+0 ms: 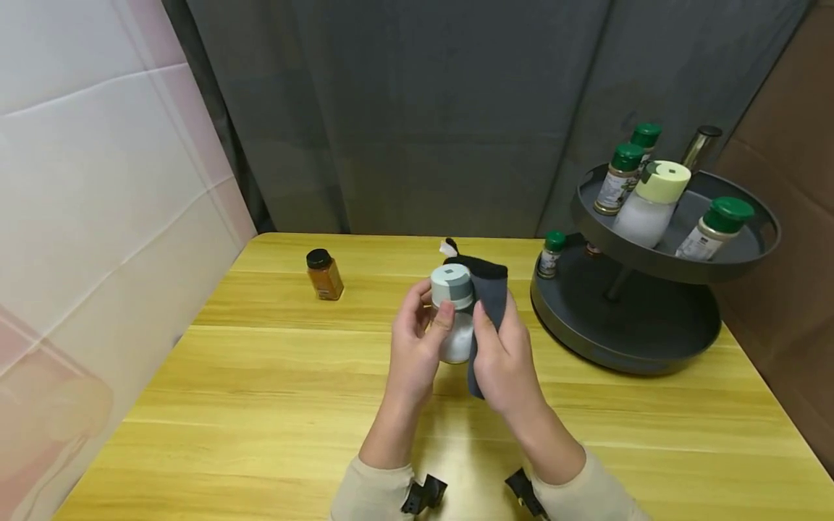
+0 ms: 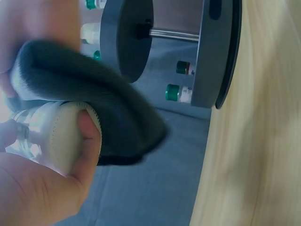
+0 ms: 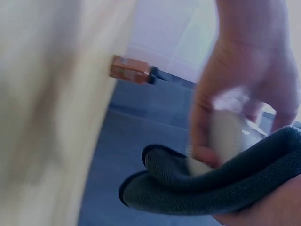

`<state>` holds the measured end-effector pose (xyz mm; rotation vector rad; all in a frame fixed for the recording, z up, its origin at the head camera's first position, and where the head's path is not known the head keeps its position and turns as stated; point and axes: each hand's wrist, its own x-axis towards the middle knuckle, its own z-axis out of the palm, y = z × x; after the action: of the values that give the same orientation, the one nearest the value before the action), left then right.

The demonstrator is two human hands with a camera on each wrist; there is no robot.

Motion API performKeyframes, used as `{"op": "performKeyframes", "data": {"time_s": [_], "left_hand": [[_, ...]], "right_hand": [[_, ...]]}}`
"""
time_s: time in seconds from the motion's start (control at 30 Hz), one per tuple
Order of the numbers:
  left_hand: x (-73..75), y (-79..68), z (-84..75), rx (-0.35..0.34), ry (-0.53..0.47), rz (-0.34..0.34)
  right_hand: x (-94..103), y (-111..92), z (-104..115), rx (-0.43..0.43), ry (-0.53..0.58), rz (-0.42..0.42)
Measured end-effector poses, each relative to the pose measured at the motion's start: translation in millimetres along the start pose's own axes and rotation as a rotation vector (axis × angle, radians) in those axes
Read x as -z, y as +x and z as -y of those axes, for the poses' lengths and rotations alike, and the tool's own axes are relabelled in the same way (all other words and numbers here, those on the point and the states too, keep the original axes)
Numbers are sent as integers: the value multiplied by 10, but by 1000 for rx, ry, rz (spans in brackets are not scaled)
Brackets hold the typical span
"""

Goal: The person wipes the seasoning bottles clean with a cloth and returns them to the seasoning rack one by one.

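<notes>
My left hand [image 1: 415, 344] grips a clear shaker jar [image 1: 458, 336] of white contents with a pale grey-green cap, held up above the table. In the left wrist view its fingers curl round the jar's base [image 2: 66, 136]. My right hand [image 1: 506, 354] holds a folded dark grey cloth [image 1: 490, 293] against the jar's right side, thumb on the near face. The right wrist view shows the cloth's folded layers [image 3: 207, 193] beside the jar, with part of the jar hidden behind the left fingers.
A jar of orange-brown spice [image 1: 326, 276] with a black lid stands at the left on the wooden table [image 1: 260, 405]. At the right is a dark two-tier turntable [image 1: 625, 354]. Several green-capped bottles and a yellow-capped shaker [image 1: 651, 199] sit on it.
</notes>
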<state>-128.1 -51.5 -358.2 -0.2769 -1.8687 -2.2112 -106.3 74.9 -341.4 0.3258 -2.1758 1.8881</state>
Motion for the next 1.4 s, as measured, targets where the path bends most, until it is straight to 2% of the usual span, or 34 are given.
{"op": "performKeyframes", "data": {"time_s": [0.1,0.2,0.4,0.5,0.57,0.67,0.77,0.83,0.9,0.97,1.03,1.13,1.2,1.3,1.4], "left_hand": [[-6,-21,3,12,8,23],[-1,-23,2,24,5,9],[31,1,1,36,4,-42],[40,12,10,30,8,-46],[41,12,17,29,13,-37],[35,3,28,31,23,-10],[27,-10,36,37,32,12],[26,-15,38,40,27,9],[28,-15,35,47,11,-13],[36,-11,24,42,-9,-45],[50,-3,13,33,-19,-77],[76,9,-2,22,-30,-103],[90,17,-1,14,-30,-102],[91,17,15,17,-14,-88],[76,6,43,17,16,-68]], "right_hand": [[0,28,56,61,11,-10],[-33,-3,21,58,-19,-10],[-87,-134,-182,-95,-71,17],[-74,-138,-235,-175,-92,28],[-53,-113,-219,-193,-86,28],[-18,-55,-125,-136,-44,8],[-3,-9,-1,0,-7,-13],[-17,-8,37,70,-19,-18],[-48,-37,26,98,-55,-13],[-82,-91,-36,70,-93,-1],[-109,-155,-118,6,-114,14],[-120,-221,-223,-105,-98,40],[-113,-226,-251,-147,-75,52],[-73,-167,-192,-136,-59,59],[-32,-93,-54,-40,-59,32]]}}
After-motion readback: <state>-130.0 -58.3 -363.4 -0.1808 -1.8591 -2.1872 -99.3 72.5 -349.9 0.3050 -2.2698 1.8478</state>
